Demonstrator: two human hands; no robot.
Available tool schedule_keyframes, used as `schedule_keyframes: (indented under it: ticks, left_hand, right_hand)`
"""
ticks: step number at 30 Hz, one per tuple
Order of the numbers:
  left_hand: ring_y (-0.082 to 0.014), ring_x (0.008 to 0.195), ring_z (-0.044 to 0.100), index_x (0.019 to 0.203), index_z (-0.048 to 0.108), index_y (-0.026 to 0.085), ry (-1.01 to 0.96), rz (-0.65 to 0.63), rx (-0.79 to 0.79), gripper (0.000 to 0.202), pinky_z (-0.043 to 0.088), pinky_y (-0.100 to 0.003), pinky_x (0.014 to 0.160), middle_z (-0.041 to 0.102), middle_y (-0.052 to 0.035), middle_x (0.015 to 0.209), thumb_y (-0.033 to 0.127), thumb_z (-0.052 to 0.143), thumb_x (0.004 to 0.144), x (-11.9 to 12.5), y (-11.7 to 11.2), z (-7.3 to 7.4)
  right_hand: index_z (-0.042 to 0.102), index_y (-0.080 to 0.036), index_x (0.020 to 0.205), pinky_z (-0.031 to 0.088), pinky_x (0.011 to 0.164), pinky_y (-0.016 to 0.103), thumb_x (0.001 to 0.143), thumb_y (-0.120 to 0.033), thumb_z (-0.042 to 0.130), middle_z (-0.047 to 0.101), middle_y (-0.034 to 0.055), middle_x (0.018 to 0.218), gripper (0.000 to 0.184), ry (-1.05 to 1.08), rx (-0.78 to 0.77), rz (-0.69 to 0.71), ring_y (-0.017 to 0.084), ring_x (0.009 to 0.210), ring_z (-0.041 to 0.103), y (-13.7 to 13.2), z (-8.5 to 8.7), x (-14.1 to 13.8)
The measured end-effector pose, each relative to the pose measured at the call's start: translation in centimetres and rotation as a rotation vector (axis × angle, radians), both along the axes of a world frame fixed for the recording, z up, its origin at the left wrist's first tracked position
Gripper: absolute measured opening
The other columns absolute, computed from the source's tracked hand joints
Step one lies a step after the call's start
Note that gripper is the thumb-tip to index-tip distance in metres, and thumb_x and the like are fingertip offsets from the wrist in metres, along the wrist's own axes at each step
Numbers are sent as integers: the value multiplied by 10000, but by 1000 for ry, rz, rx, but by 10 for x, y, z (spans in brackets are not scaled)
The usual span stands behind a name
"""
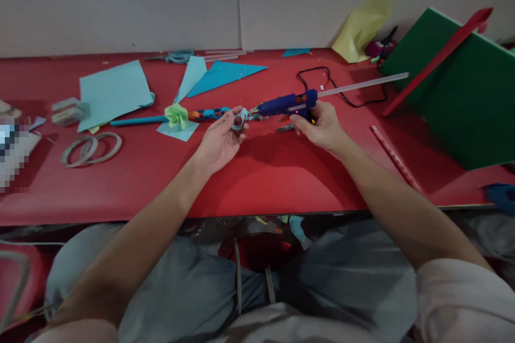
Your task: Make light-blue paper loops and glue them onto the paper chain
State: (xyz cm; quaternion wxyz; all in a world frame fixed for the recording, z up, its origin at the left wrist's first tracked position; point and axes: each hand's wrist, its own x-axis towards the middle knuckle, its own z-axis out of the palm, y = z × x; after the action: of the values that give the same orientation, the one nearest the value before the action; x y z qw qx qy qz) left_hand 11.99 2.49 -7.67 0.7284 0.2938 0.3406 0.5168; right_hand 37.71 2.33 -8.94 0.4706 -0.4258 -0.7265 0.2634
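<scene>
My right hand [322,127] grips a blue glue gun [287,104] by its handle, a clear glue stick [362,84] jutting from its back. The nozzle points left at a light blue paper ring [240,118] that my left hand [221,139] pinches between fingers and thumb. That ring ends a paper chain [209,113] of blue and orange links lying on the red table [261,177]. A green paper flower [177,115] sits at the chain's left end, on a blue stick [137,120].
Blue paper sheets [112,91] and triangles [225,74], scissors [177,56], tape rolls [92,149] and a small block [68,111] lie at the left. A green board [462,96], red strips [438,56], yellow paper [364,24] and the gun's black cord [341,91] are at the right.
</scene>
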Motion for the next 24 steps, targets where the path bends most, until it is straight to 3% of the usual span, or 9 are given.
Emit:
schedule_keyframes:
  ticks: [6, 13, 20, 24]
  left_hand:
    - [-56, 629, 599, 981, 741, 163, 30, 9, 24, 131, 444, -174, 517, 659, 0, 859, 219, 647, 1053, 1, -1, -1]
    - [-45, 663, 630, 918, 732, 158, 88, 11, 99, 169, 471, -145, 569, 663, 30, 813, 0, 781, 880, 1, 2, -8]
    - [-74, 701, 676, 922, 739, 182, 246, 30, 279, 239, 520, -166, 619, 717, 19, 817, 178, 930, 779, -1, 6, -19]
    - [-138, 854, 764, 986, 774, 187, 348, 51, 339, 343, 587, -218, 731, 790, -31, 968, 297, 972, 728, -3, 5, -20]
  right_hand:
    - [751, -232, 942, 511, 501, 326, 952, -578, 702, 674, 13, 681, 350, 65, -1, 20, 139, 498, 548, 1, -1, 1]
    - [742, -246, 921, 537, 518, 321, 959, -617, 683, 735, 26, 803, 377, 120, 23, -6, 124, 517, 566, 2, -2, 1]
    - [728, -246, 879, 541, 510, 316, 927, -715, 670, 734, 12, 771, 475, 133, 37, -26, 116, 493, 564, 4, -2, 2]
    - [721, -244, 913, 545, 504, 314, 906, -735, 684, 737, 18, 789, 493, 169, 23, -45, 115, 492, 561, 6, -4, 2]
